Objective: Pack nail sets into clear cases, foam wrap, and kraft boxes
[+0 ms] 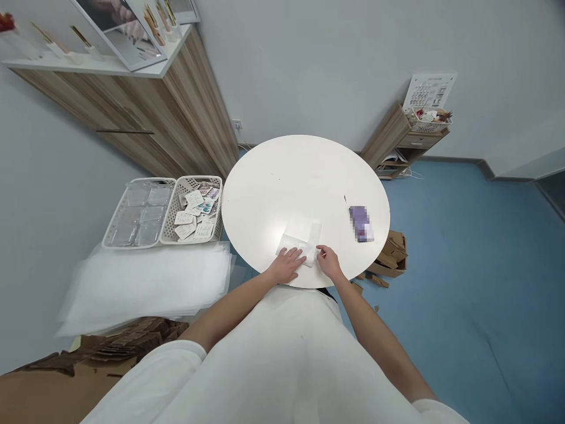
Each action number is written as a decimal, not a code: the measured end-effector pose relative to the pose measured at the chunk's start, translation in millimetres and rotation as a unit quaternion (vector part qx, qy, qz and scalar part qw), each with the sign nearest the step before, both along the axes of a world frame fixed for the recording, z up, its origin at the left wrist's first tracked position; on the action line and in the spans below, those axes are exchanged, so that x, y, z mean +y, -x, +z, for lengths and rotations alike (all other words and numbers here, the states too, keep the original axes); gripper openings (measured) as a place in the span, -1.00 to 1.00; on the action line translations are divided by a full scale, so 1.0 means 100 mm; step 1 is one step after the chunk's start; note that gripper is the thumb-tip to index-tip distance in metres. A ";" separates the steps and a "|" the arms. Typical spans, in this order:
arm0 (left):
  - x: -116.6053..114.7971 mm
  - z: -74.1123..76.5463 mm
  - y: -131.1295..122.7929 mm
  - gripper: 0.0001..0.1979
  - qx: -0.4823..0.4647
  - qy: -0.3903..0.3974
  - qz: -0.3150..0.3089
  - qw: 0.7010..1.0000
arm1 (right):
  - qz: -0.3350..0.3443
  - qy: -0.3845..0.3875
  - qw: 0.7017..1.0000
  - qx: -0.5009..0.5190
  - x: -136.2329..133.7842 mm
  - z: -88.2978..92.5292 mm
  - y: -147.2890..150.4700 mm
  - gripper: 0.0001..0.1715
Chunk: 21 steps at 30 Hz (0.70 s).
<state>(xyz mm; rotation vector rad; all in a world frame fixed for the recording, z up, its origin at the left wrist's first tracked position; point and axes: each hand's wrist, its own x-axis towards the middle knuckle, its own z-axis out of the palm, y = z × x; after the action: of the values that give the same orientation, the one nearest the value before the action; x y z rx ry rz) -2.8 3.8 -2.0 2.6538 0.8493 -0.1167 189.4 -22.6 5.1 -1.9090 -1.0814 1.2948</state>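
Note:
A thin white packet or folded sheet [301,234] lies near the front edge of the round white table [282,182]. My left hand [288,264] rests flat on the packet's near left corner, fingers spread. My right hand [328,261] sits at the packet's near right corner, its fingers pinched together on the edge. A purple blurred object [362,223] lies on the table to the right, apart from both hands.
Two white baskets stand to the left: one [132,212] holds clear plastic cases, the other [198,210] several printed cards. A stack of white sheets [145,282] lies below them. Cardboard pieces [388,259] sit on the blue floor. Wooden cabinets stand behind.

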 end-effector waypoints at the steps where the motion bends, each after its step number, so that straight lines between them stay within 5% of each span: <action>1: 0.00 0.00 0.00 -0.37 0.001 -0.001 0.002 1.000 | 0.028 -0.021 0.998 -0.050 -0.02 -0.01 0.01 -0.57; 5: -0.05 0.02 0.07 -0.34 -0.004 0.012 0.050 0.999 | 0.138 -0.041 0.969 -0.202 -0.06 -0.09 0.15 -0.47; 8: -0.09 -0.01 0.19 -0.29 -0.021 0.066 0.243 0.968 | 0.148 -0.024 0.960 -0.238 -0.04 -0.13 0.23 -0.46; 12: -0.10 -0.09 0.33 -0.27 -0.112 0.223 0.516 0.819 | 0.169 -0.019 0.953 -0.253 0.01 -0.14 0.28 -0.47; 18: -0.02 -0.16 0.38 -0.25 -0.284 0.375 0.644 0.603 | 0.224 -0.023 0.947 -0.230 0.09 -0.15 0.42 -0.46; 21: 0.05 -0.15 0.43 -0.44 -0.303 0.397 0.654 0.568 | 0.225 -0.025 0.949 -0.218 0.09 -0.16 0.46 -0.46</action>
<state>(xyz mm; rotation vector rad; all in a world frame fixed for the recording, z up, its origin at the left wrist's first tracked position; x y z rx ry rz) -45.4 8.7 -17.3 0.6500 1.6610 0.5966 143.9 -13.7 -11.2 -2.0356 -1.8434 1.0676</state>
